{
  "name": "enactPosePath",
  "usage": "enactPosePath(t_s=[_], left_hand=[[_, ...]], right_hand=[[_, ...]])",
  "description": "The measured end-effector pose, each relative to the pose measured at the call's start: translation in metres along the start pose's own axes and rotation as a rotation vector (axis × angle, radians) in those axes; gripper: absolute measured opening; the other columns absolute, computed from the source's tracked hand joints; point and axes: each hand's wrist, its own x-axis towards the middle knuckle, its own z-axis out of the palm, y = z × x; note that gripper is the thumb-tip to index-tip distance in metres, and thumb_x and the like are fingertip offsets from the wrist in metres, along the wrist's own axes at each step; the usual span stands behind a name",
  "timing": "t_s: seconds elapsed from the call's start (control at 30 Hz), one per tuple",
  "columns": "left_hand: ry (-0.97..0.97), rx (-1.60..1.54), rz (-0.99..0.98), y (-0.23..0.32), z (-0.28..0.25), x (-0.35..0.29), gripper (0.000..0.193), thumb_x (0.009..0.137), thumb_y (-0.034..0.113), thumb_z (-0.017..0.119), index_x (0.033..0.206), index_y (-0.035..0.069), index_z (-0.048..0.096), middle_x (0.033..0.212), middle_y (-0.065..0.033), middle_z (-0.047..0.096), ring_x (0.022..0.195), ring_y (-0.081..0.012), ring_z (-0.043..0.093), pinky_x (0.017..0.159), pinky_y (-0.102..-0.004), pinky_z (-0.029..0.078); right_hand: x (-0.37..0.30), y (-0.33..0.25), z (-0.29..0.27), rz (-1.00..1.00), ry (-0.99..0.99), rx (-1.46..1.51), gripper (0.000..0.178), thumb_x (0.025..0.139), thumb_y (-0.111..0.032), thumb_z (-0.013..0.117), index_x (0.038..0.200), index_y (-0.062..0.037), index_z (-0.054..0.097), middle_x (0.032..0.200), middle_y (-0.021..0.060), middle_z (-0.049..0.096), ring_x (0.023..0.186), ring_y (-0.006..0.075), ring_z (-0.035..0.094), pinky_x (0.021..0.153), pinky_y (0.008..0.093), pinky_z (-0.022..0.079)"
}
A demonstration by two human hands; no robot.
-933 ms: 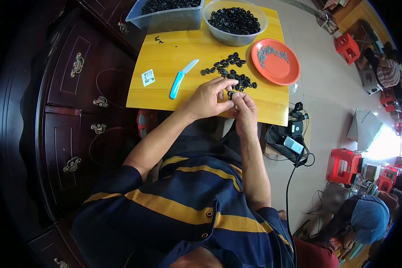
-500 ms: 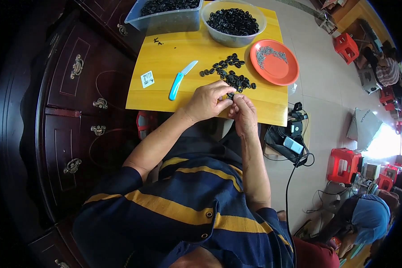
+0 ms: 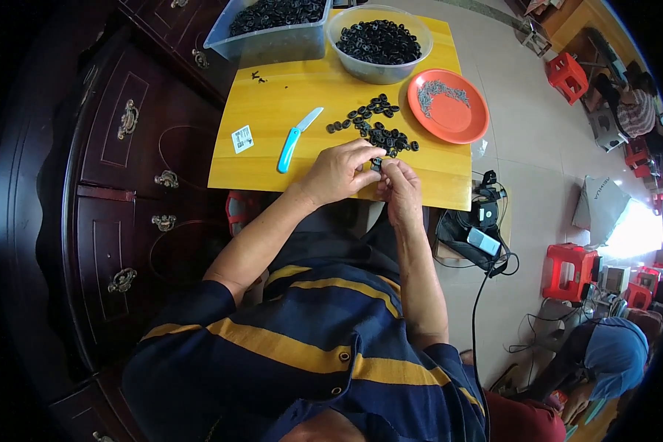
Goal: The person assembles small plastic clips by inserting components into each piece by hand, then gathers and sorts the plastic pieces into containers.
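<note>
Between my two hands, over the near edge of the yellow table (image 3: 265, 110), is a small black oval part (image 3: 376, 163). My left hand (image 3: 339, 173) pinches it between thumb and fingers from the left. The fingertips of my right hand (image 3: 401, 188) close on its right side. Just beyond my hands lies a loose pile of black oval parts (image 3: 389, 140). To the right of the pile stands an orange plate (image 3: 457, 129) with many tiny grey pieces (image 3: 435, 94). A folding knife (image 3: 291, 147) with a turquoise handle lies unfolded to the left of my left hand.
At the table's far side stand a clear round bowl (image 3: 379, 72) and a bluish rectangular bin (image 3: 272, 43), both full of black parts. A white label (image 3: 242, 138) lies at the left. Dark wooden drawers (image 3: 110, 140) line the left. A black bag (image 3: 468, 239) with cables sits at the right.
Both hands keep their pinch on the small black part, which appears slightly turned. The view has shifted a little; the things on the table have not otherwise moved.
</note>
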Motion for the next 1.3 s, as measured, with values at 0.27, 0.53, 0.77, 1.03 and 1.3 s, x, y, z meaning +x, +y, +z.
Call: enactPosePath(t_s=[0.27, 0.53, 0.77, 1.03, 1.3], left_hand=[[-0.014, 0.018, 0.023, -0.002, -0.002, 0.002, 0.033, 0.082, 0.010, 0.075, 0.113, 0.003, 0.066, 0.101, -0.0123, 0.067, 0.075, -0.0235, 0.067, 0.069, -0.0329, 0.055], [0.010, 0.048, 0.059, -0.002, -0.003, 0.005, 0.028, 0.081, 0.007, 0.074, 0.107, 0.002, 0.067, 0.095, -0.0126, 0.067, 0.075, -0.0255, 0.067, 0.068, -0.0334, 0.055], [0.026, 0.060, 0.085, -0.005, -0.002, 0.007, 0.025, 0.077, 0.005, 0.074, 0.102, 0.002, 0.067, 0.089, -0.0130, 0.067, 0.080, -0.0304, 0.067, 0.069, -0.0361, 0.054], [0.068, 0.028, 0.109, -0.009, 0.001, 0.005, 0.021, 0.078, 0.006, 0.074, 0.097, 0.002, 0.068, 0.087, -0.0129, 0.067, 0.080, -0.0315, 0.067, 0.069, -0.0367, 0.054], [0.025, -0.066, 0.036, -0.015, -0.003, 0.011, 0.017, 0.079, 0.006, 0.073, 0.095, 0.002, 0.068, 0.083, -0.0125, 0.065, 0.077, -0.0308, 0.066, 0.066, -0.0361, 0.052]], right_hand=[[-0.002, -0.004, 0.005, -0.009, 0.013, -0.021, 0.011, 0.092, -0.018, 0.062, 0.084, -0.0106, 0.064, 0.072, -0.0059, 0.055, 0.062, 0.0044, 0.048, 0.056, 0.0196, 0.038], [0.001, -0.005, 0.007, -0.002, 0.014, -0.042, 0.012, 0.092, -0.018, 0.061, 0.082, -0.0111, 0.063, 0.071, -0.0063, 0.054, 0.062, 0.0045, 0.047, 0.056, 0.0202, 0.037], [0.002, -0.002, 0.006, -0.012, 0.021, -0.059, 0.013, 0.093, -0.020, 0.062, 0.083, -0.0112, 0.063, 0.072, -0.0055, 0.055, 0.061, 0.0041, 0.049, 0.054, 0.0199, 0.040], [0.000, 0.002, 0.006, -0.041, 0.016, -0.077, 0.014, 0.093, -0.020, 0.064, 0.084, -0.0105, 0.065, 0.072, -0.0068, 0.055, 0.061, 0.0032, 0.047, 0.055, 0.0191, 0.037], [0.008, -0.002, 0.009, -0.064, 0.018, -0.112, 0.014, 0.094, -0.021, 0.063, 0.086, -0.0095, 0.066, 0.071, -0.0071, 0.054, 0.063, 0.0031, 0.046, 0.057, 0.0201, 0.037]])
